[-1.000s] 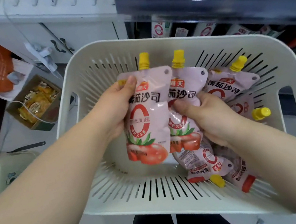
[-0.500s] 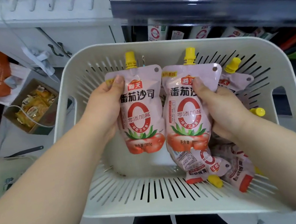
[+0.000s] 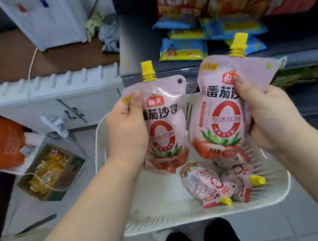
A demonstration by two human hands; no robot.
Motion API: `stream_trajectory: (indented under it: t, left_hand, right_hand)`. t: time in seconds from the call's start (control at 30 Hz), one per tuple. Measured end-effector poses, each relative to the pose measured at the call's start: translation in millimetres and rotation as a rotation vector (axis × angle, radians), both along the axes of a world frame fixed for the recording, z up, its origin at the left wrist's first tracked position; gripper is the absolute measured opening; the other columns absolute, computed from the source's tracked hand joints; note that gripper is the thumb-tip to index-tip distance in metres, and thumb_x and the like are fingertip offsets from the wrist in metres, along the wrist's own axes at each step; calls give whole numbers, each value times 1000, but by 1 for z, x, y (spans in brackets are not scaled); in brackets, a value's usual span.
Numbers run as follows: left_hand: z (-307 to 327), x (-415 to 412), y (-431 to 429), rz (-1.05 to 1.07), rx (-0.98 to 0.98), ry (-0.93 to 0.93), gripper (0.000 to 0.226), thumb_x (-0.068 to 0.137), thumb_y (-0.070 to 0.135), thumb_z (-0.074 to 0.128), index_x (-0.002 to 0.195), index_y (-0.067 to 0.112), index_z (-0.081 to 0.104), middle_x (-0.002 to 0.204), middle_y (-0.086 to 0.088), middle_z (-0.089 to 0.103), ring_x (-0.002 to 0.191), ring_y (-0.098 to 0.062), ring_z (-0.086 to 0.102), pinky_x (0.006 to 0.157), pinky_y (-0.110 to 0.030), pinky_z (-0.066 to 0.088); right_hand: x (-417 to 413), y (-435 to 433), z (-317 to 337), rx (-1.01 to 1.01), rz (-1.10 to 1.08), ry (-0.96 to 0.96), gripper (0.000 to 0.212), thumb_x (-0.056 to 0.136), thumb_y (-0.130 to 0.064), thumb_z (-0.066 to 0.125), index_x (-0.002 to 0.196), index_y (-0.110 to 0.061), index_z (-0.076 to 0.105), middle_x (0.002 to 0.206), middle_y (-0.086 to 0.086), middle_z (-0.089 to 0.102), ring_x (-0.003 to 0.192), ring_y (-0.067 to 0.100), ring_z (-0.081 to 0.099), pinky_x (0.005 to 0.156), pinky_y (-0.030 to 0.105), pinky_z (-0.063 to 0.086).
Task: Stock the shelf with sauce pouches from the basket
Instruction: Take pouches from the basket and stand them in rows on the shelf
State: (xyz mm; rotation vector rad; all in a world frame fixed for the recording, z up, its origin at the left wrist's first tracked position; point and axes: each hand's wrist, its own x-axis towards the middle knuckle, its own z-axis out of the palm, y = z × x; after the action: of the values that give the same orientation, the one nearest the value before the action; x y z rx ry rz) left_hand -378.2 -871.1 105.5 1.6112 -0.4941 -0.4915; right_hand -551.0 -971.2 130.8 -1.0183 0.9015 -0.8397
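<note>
Two tomato-sauce pouches are held up over a white slotted basket [image 3: 169,214], in front of a shelf [image 3: 306,56] whose grey front edge runs at about two o'clock from the hands. The left hand [image 3: 127,133] has its grip wrapped round the left pouch [image 3: 166,119], with the thumb pressed on the upper front corner and the fingers out of sight behind. The right hand [image 3: 274,116] takes the right pouch [image 3: 221,114] the same way from its three o'clock edge, thumb on the brand mark. Both pouches are upright with their yellow screw caps at twelve o'clock, side by side and just apart. More pouches [image 3: 210,185] lie jumbled on the basket floor at five o'clock from the held pair, caps pointing in different directions. Snack bags [image 3: 182,49] already sit on the shelf at one o'clock.

The pouches look like glossy soft film filled with thick sauce. Their bellies bulge low and the film creases under each thumb, so they are probably weighty for their size, floppy and a little slippery. The surest hold appears to be high on the body, just under the stiffer sealed top band or at the neck below the cap. A squeeze on the belly would likely let the pouch slump. The base may let each one stand if it is set down squarely. They seem sturdy, not fragile.
</note>
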Motion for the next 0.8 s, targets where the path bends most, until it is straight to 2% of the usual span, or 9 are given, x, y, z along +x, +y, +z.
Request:
stream_trajectory:
  t: [0.1,0.17,0.27,0.37,0.47,0.57,0.73,0.8]
  left_hand:
    - [55,-21,-11,-143,-127,-57,28,93,33,53,68,27,66,67,12,70,67,-3,62,64,-25,54]
    - [90,-37,-19,-235,-209,-66,23,89,33,55,70,27,67,65,15,70,66,0,63,62,-20,52]
    - [133,-68,-30,-354,-327,-78,18,78,37,56,79,26,70,73,11,73,74,-5,67,65,-22,54]
    - [164,-106,-46,-376,-380,-71,21,75,35,56,83,22,71,76,6,74,75,-10,68,66,-25,57]
    - [182,-149,-64,-394,-411,-37,22,76,35,58,81,22,74,80,0,75,78,-15,69,71,-35,57]
    - [189,-197,-84,-395,-405,13,20,76,36,57,78,27,76,81,-3,75,82,-24,69,76,-44,56]
    - [185,-275,-115,-349,-382,36,21,86,27,54,80,22,73,81,-1,75,81,-17,69,71,-32,58]
    - [187,-300,-127,-352,-354,87,21,87,29,54,82,21,72,86,-5,76,86,-24,70,75,-39,58]
  right_hand:
    - [-24,2,44,-96,-53,-72,20,75,-29,60,77,-16,75,85,2,76,79,17,72,63,29,57]
    - [-47,0,71,-163,-95,-79,20,76,-27,59,82,-15,74,87,1,76,81,17,72,64,28,57]
    - [-96,-6,106,-240,-152,-107,22,77,-27,57,87,-13,71,87,2,76,80,17,72,63,29,57]
    - [-159,-16,131,-300,-195,-124,26,77,-28,55,92,-10,67,85,1,76,77,16,72,60,28,57]
    - [-227,-29,144,-323,-235,-144,25,78,-24,53,83,-11,73,83,1,76,73,14,72,57,27,57]
    - [-292,-48,154,-339,-289,-152,28,81,-21,50,74,-22,77,79,-1,76,69,13,72,55,28,58]
    - [-369,-70,171,-383,-273,-88,25,69,-25,53,63,-28,77,68,-6,74,61,10,71,49,22,55]
    - [-389,-80,175,-375,-256,-52,17,64,-31,62,69,-26,77,73,-1,75,65,15,72,50,25,55]
